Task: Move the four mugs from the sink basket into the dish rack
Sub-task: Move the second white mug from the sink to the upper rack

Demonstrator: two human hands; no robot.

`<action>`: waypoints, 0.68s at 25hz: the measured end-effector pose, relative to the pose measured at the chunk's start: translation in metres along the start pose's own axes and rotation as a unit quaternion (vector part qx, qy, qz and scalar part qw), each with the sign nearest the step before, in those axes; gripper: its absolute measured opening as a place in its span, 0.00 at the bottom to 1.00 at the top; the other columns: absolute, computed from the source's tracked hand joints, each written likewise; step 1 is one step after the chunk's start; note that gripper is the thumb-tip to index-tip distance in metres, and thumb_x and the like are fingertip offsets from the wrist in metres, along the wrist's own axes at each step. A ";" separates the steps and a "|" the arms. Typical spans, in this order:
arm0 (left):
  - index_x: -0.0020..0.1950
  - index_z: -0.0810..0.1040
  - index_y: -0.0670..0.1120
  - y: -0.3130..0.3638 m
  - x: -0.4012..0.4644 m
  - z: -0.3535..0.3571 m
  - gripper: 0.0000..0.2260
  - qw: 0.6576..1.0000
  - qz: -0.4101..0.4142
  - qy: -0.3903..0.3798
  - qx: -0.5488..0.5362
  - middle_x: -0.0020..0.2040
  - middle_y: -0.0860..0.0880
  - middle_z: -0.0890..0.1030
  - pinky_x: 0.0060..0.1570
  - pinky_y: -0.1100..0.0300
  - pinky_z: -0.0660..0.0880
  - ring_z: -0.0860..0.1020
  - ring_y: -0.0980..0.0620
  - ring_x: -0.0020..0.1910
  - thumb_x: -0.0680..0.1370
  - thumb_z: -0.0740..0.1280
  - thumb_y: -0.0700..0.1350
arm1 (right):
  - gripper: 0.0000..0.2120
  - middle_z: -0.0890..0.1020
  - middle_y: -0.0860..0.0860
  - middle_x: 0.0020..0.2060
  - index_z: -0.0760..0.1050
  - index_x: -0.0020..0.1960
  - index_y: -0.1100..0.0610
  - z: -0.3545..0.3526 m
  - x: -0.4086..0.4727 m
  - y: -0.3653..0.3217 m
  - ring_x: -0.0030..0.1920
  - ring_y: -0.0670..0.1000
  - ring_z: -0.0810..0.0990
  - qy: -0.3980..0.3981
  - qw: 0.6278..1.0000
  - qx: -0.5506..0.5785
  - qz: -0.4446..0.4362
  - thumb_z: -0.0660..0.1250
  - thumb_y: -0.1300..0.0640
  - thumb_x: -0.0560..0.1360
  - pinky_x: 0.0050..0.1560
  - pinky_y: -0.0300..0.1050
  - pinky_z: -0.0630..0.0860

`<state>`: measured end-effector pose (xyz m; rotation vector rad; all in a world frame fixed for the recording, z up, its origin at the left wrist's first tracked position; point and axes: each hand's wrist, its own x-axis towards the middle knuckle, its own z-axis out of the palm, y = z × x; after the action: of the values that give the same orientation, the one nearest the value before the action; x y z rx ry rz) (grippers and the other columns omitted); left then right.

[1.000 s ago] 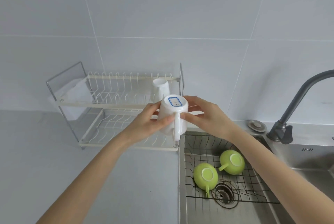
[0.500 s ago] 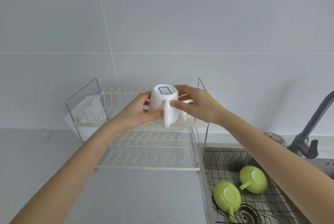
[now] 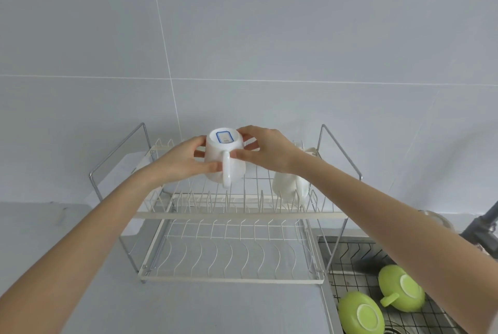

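Head view: both arms reach fwd, forearms bare, converging toward 12 o'clock above the dish rack (image 3: pixel 234 215). Left hand (image 3: pixel 179 162) wraps the left side of a white mug (image 3: pixel 219 157), thumb on the near wall by the handle, fingers round the far side. Right hand (image 3: pixel 266 151) clamps the right side, fingertips up at the base rim, thumb pressed on the wall just right of the handle. So both hands closed on the same mug, one each side. Mug is upside down, base w/ a blue-edged label facing up, handle pointing toward the camera at 6 o'clock, held over the left-centre of the rack's top tier; can't tell if its rim touches the wires.

Second white mug (image 3: pixel 289 185) sits inverted in the top tier at 3 o'clock of the held one, partly behind the right wrist. Lower tier holds no dishes.

Rack stands on a pale grey surface (image 3: pixel 188 306), against a wall of large light grey tiles (image 3: pixel 269 37). At 4 o'clock, a steel sink w/ a black wire sink basket (image 3: pixel 347 258); two green mugs lie in it, bases up: nearer one (image 3: pixel 359 316), farther one (image 3: pixel 401 292) w/ handle pointing left. Dark faucet (image 3: pixel 485 228) at the right edge.
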<state>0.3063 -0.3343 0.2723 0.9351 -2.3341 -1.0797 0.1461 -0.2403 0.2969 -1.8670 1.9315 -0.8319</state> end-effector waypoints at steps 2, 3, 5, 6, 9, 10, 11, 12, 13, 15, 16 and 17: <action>0.64 0.69 0.48 -0.014 0.010 0.002 0.24 1.000 -0.009 -0.002 0.004 0.56 0.53 0.75 0.48 0.64 0.70 0.74 0.52 0.55 0.70 0.72 0.45 | 0.23 0.78 0.53 0.61 0.68 0.66 0.58 0.011 0.012 0.007 0.57 0.52 0.79 -0.009 1.000 0.002 0.012 0.67 0.54 0.73 0.59 0.42 0.72; 0.64 0.69 0.48 -0.021 0.015 0.004 0.24 1.000 -0.016 -0.004 0.003 0.56 0.53 0.75 0.48 0.64 0.70 0.74 0.52 0.56 0.70 0.72 0.45 | 0.23 0.78 0.54 0.61 0.68 0.66 0.58 0.017 0.018 0.011 0.57 0.53 0.79 -0.014 1.000 0.003 0.017 0.67 0.54 0.73 0.60 0.43 0.72; 0.64 0.69 0.48 -0.032 0.021 0.007 0.25 0.999 -0.034 -0.015 0.005 0.57 0.52 0.75 0.50 0.63 0.70 0.74 0.51 0.56 0.69 0.72 0.45 | 0.23 0.78 0.54 0.61 0.68 0.66 0.59 0.028 0.026 0.019 0.57 0.53 0.80 -0.026 0.999 0.006 0.027 0.68 0.55 0.73 0.60 0.45 0.73; 0.64 0.68 0.48 -0.037 0.024 0.007 0.26 0.999 -0.044 -0.021 0.007 0.57 0.51 0.75 0.51 0.61 0.70 0.75 0.50 0.56 0.69 0.73 0.45 | 0.23 0.78 0.54 0.61 0.68 0.66 0.58 0.033 0.029 0.022 0.57 0.53 0.80 -0.032 0.999 0.009 0.031 0.68 0.55 0.73 0.59 0.44 0.73; 0.65 0.65 0.48 -0.046 0.029 0.008 0.31 0.997 -0.068 -0.040 0.017 0.59 0.50 0.73 0.53 0.58 0.71 0.76 0.49 0.55 0.66 0.75 0.46 | 0.24 0.78 0.54 0.61 0.68 0.66 0.58 0.044 0.034 0.029 0.56 0.52 0.80 -0.048 0.998 0.013 0.046 0.68 0.54 0.73 0.58 0.41 0.72; 0.66 0.64 0.47 -0.048 0.030 0.009 0.32 0.996 -0.074 -0.046 0.026 0.59 0.50 0.73 0.54 0.57 0.72 0.75 0.49 0.55 0.66 0.75 0.46 | 0.24 0.78 0.54 0.61 0.68 0.66 0.58 0.047 0.035 0.030 0.56 0.52 0.79 -0.052 0.997 0.011 0.049 0.68 0.54 0.73 0.60 0.42 0.72; 0.67 0.63 0.47 -0.049 0.030 0.010 0.32 0.995 -0.078 -0.049 0.036 0.59 0.50 0.72 0.55 0.57 0.72 0.75 0.49 0.55 0.67 0.75 0.45 | 0.24 0.78 0.54 0.61 0.68 0.66 0.58 0.049 0.036 0.031 0.57 0.53 0.79 -0.056 0.997 0.008 0.051 0.68 0.54 0.73 0.61 0.44 0.73; 0.67 0.63 0.46 -0.049 0.030 0.011 0.32 0.994 -0.082 -0.050 0.044 0.58 0.50 0.72 0.55 0.57 0.72 0.75 0.49 0.55 0.67 0.74 0.45 | 0.24 0.78 0.55 0.61 0.68 0.67 0.58 0.051 0.036 0.032 0.57 0.53 0.79 -0.058 0.997 0.007 0.051 0.68 0.54 0.73 0.63 0.46 0.73; 0.67 0.62 0.46 -0.049 0.030 0.011 0.32 0.994 -0.084 -0.049 0.047 0.58 0.51 0.71 0.54 0.57 0.71 0.75 0.49 0.55 0.68 0.74 0.44 | 0.24 0.77 0.55 0.61 0.67 0.67 0.58 0.052 0.037 0.032 0.57 0.54 0.79 -0.060 0.997 0.006 0.052 0.68 0.54 0.73 0.63 0.47 0.73; 0.67 0.62 0.47 -0.048 0.029 0.011 0.31 0.994 -0.087 -0.045 0.051 0.58 0.51 0.71 0.52 0.58 0.70 0.75 0.50 0.54 0.68 0.73 0.45 | 0.24 0.77 0.55 0.61 0.67 0.66 0.58 0.052 0.038 0.031 0.57 0.54 0.79 -0.064 0.996 0.001 0.055 0.68 0.54 0.73 0.63 0.48 0.73; 0.67 0.62 0.47 -0.048 0.029 0.011 0.31 0.993 -0.089 -0.045 0.056 0.58 0.51 0.71 0.52 0.58 0.70 0.75 0.50 0.54 0.68 0.73 0.45 | 0.24 0.77 0.55 0.61 0.67 0.66 0.58 0.052 0.038 0.030 0.57 0.54 0.79 -0.064 0.996 -0.001 0.055 0.68 0.54 0.73 0.63 0.48 0.73; 0.67 0.62 0.47 -0.048 0.029 0.011 0.31 0.993 -0.092 -0.045 0.062 0.59 0.51 0.71 0.52 0.58 0.70 0.75 0.50 0.54 0.68 0.73 0.45 | 0.24 0.77 0.55 0.61 0.67 0.66 0.58 0.052 0.037 0.030 0.57 0.54 0.79 -0.064 0.996 -0.002 0.056 0.68 0.54 0.73 0.63 0.47 0.73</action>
<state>0.2987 -0.3721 0.2304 1.1896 -2.4503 -1.0775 0.1503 -0.2870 0.2446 -1.7519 1.9396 -0.6591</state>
